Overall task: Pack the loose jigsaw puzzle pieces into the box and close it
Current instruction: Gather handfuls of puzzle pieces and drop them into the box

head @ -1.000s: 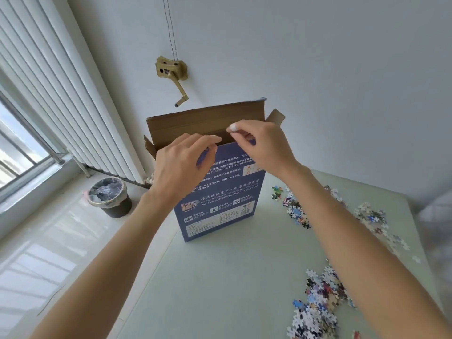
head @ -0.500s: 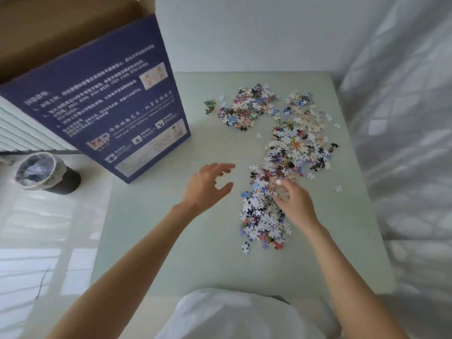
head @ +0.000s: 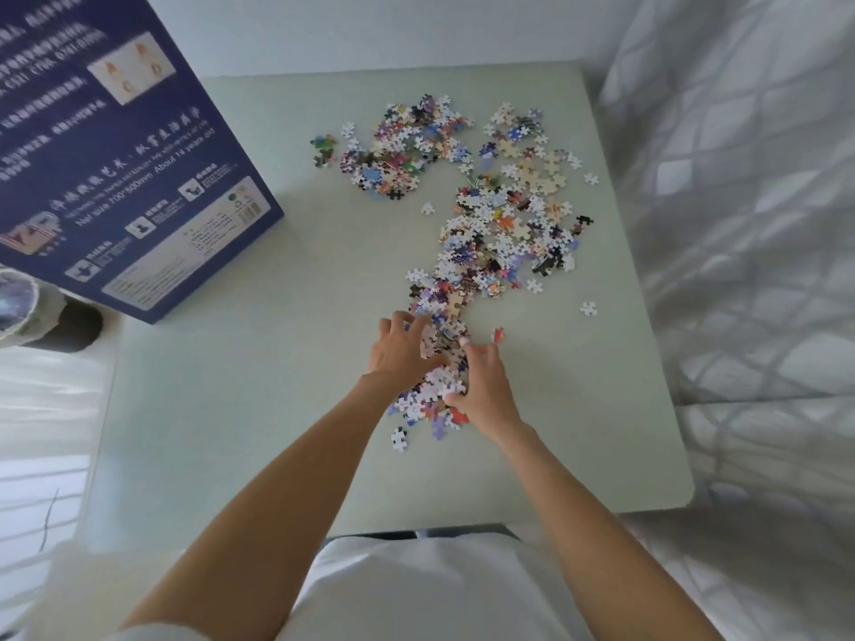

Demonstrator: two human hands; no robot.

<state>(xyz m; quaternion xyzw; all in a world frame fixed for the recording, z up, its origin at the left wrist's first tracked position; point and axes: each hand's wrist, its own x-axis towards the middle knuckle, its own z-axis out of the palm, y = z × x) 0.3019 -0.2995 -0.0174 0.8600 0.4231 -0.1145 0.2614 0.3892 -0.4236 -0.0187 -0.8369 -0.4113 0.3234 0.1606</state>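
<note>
Seen from overhead, a person in a white top gathers loose jigsaw puzzle pieces (head: pixel 490 233) scattered across a pale green counter (head: pixel 259 386). Both hands meet at the near end of the spread, cupped toward each other around a small heap of pieces. On one side, the left hand (head: pixel 400 351) has its fingers curled over the pile's edge, pressing pieces inward. The right hand (head: pixel 481 386) faces it from the other side, fingers bent and thumb tucked against the heap, with white and coloured pieces bunched between the two palms.

Beyond the hands, the rest of the pieces trail away in a loose band toward the far right part of the counter, thickest in two clusters near the far edge. Several single pieces lie apart from the main spread, among them a red piece (head: pixel 498 335) just beside the right fingertips and a white piece (head: pixel 399 439) on the near side of the heap.

A tall dark blue box (head: pixel 139 155) printed with white text stands on the counter's far left corner, well apart from the hands; its top is out of view. A bin with a plastic liner (head: pixel 27 307) sits on the floor just past the box, at the left edge.
</note>
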